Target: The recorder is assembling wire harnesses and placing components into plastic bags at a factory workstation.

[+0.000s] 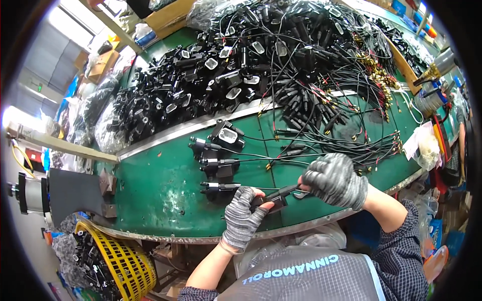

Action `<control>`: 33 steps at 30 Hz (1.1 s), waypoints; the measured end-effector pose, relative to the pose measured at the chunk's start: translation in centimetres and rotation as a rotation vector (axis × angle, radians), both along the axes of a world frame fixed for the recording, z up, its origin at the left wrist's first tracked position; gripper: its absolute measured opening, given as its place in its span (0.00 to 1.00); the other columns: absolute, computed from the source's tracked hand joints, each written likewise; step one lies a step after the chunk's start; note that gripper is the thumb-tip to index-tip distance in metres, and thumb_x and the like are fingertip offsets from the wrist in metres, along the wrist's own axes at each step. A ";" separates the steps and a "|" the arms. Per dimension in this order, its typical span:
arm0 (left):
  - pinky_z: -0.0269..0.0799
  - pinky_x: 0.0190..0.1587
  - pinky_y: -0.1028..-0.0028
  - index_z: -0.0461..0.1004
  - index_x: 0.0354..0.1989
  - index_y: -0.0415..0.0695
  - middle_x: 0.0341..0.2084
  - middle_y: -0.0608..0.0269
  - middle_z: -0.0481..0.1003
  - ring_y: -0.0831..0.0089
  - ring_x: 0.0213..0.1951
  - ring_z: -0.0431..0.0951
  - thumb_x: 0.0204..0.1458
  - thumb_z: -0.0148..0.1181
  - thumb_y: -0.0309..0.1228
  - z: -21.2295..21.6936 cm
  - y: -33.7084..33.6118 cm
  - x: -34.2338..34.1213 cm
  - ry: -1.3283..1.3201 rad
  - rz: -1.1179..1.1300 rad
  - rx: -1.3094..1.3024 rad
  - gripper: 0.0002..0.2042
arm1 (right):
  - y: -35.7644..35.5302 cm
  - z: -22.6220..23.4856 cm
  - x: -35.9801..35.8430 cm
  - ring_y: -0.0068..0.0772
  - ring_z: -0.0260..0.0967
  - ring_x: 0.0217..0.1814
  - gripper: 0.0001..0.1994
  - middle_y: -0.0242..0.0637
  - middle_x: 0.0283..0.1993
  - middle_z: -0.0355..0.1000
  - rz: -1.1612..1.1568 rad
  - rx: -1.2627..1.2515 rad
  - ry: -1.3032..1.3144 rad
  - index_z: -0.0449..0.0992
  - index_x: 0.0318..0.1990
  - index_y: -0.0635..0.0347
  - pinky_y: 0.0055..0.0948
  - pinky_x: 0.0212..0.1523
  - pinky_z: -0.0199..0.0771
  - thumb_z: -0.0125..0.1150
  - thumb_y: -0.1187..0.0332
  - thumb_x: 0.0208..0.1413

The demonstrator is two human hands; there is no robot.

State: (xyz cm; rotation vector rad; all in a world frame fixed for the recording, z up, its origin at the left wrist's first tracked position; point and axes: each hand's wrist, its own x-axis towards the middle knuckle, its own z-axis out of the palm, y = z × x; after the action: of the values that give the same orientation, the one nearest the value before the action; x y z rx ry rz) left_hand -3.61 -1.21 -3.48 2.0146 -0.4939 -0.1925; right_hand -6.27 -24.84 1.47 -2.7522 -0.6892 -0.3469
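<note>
Both my hands wear grey striped knit gloves with bare fingertips. My left hand (pixel 242 216) is closed round a black housing (pixel 277 204) near the front edge of the green table. Slightly to the right, my right hand (pixel 335 181) pinches the dark sleeve-like end of a black cable (pixel 288 191) that meets the housing; the exact grip is partly hidden by the fingers. Left of and beyond my hands lie several similar black housings (pixel 220 167) in a row, their cables trailing right. The farthest one (pixel 228 135) shows a silver oval-like face.
Beyond a metal strip (pixel 196 123) lies a big heap of black housings (pixel 201 75). Cables with gold-coloured tips (pixel 379 85) spread at the right. A yellow basket (pixel 123 261) of black parts stands below the table's left front. A dark plate-like fixture (pixel 75 193) sits at the left edge.
</note>
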 end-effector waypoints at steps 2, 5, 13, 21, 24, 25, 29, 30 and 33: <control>0.67 0.31 0.75 0.70 0.30 0.42 0.24 0.62 0.69 0.70 0.26 0.70 0.37 0.66 0.28 -0.2 -0.2 0.1 -0.050 -0.036 0.032 0.12 | 0.4 -1.2 0.1 0.33 0.66 0.24 0.08 0.31 0.23 0.67 0.028 0.055 0.060 0.72 0.25 0.54 0.32 0.23 0.64 0.60 0.62 0.43; 0.68 0.29 0.74 0.70 0.30 0.43 0.24 0.62 0.69 0.70 0.25 0.71 0.37 0.66 0.29 -0.3 0.0 0.0 -0.086 -0.054 0.045 0.12 | 1.1 -1.6 0.2 0.34 0.66 0.23 0.08 0.31 0.22 0.66 0.046 0.074 0.088 0.72 0.24 0.54 0.34 0.22 0.63 0.59 0.61 0.42; 0.69 0.29 0.73 0.71 0.30 0.43 0.25 0.61 0.69 0.67 0.27 0.72 0.37 0.66 0.30 0.1 -0.3 0.0 -0.108 -0.078 0.080 0.12 | 1.9 -1.9 0.3 0.35 0.67 0.26 0.08 0.33 0.23 0.65 0.075 -0.002 0.138 0.70 0.25 0.54 0.35 0.25 0.64 0.57 0.61 0.41; 0.70 0.29 0.70 0.72 0.32 0.43 0.27 0.58 0.72 0.62 0.27 0.74 0.40 0.63 0.32 -0.5 -0.5 0.0 -0.486 -0.145 0.264 0.11 | 3.3 -2.6 0.1 0.35 0.67 0.32 0.10 0.32 0.27 0.67 0.086 0.026 0.082 0.72 0.29 0.53 0.35 0.34 0.65 0.56 0.62 0.38; 0.70 0.27 0.69 0.72 0.33 0.44 0.27 0.59 0.72 0.62 0.26 0.74 0.43 0.60 0.35 -0.3 -0.7 -0.1 -0.443 -0.131 0.257 0.11 | 3.8 -2.9 0.7 0.34 0.67 0.32 0.10 0.30 0.28 0.68 0.069 0.172 -0.021 0.73 0.30 0.53 0.35 0.37 0.65 0.56 0.62 0.38; 0.70 0.27 0.69 0.73 0.33 0.44 0.27 0.59 0.72 0.62 0.26 0.74 0.43 0.59 0.35 -0.2 -0.8 -0.2 -0.405 -0.110 0.236 0.11 | 3.8 -3.2 0.8 0.34 0.67 0.32 0.10 0.30 0.28 0.68 0.092 0.153 -0.045 0.73 0.30 0.53 0.35 0.38 0.65 0.55 0.62 0.38; 0.70 0.28 0.69 0.73 0.33 0.44 0.26 0.59 0.72 0.61 0.27 0.74 0.43 0.59 0.32 -0.2 -1.0 0.1 -0.351 -0.110 0.208 0.09 | 3.8 -3.6 1.0 0.33 0.67 0.32 0.10 0.29 0.28 0.69 0.140 0.086 -0.121 0.73 0.29 0.53 0.37 0.40 0.64 0.55 0.61 0.37; 0.70 0.28 0.69 0.72 0.33 0.44 0.26 0.59 0.72 0.60 0.27 0.74 0.43 0.59 0.31 -0.1 -0.8 0.4 -0.376 -0.146 0.225 0.09 | 3.8 -3.5 1.0 0.33 0.67 0.32 0.10 0.29 0.27 0.69 0.147 0.061 -0.149 0.73 0.28 0.53 0.38 0.41 0.64 0.55 0.61 0.37; 0.70 0.29 0.69 0.72 0.32 0.43 0.26 0.58 0.72 0.60 0.28 0.74 0.43 0.60 0.29 0.2 -0.5 0.4 -0.402 -0.155 0.238 0.08 | 4.6 -3.2 1.1 0.32 0.67 0.33 0.09 0.29 0.27 0.69 0.126 0.083 -0.172 0.73 0.26 0.53 0.39 0.42 0.64 0.55 0.61 0.36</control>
State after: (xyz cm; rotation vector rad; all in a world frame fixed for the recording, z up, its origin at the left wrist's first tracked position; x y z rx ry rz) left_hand -3.22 -1.67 -3.23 2.2572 -0.9188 0.0672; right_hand -5.13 -20.29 -1.72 -2.6071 -0.8662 -0.5753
